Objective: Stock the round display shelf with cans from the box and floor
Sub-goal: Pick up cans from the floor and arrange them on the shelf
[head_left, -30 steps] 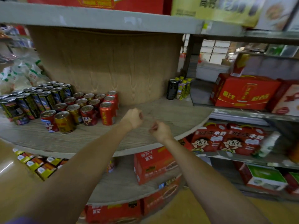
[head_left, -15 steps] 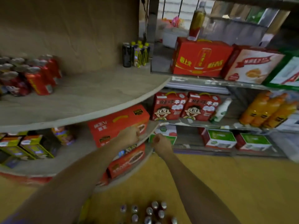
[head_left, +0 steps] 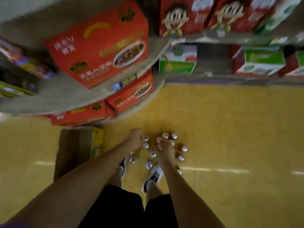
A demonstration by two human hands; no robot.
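Wooden round display shelf (head_left: 69,96): stood upper left, red cartons on its tiers.
Cardboard box (head_left: 72,148): lay left of both hands.
Silver-topped cans (head_left: 181,157): clustered upright on yellow floor beneath both hands.
Left hand (head_left: 134,139): over cans, grasp unclear.
Right hand (head_left: 165,149): likewise blurred.

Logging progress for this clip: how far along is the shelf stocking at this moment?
Midway at best. Done: nothing shown; the stocked tier is out of view. In hand: both hands, left and right, reach down over the cans on the floor; blur hides any grip. Left: about a dozen cans stand there, and the cardboard box beside them, contents unseen.
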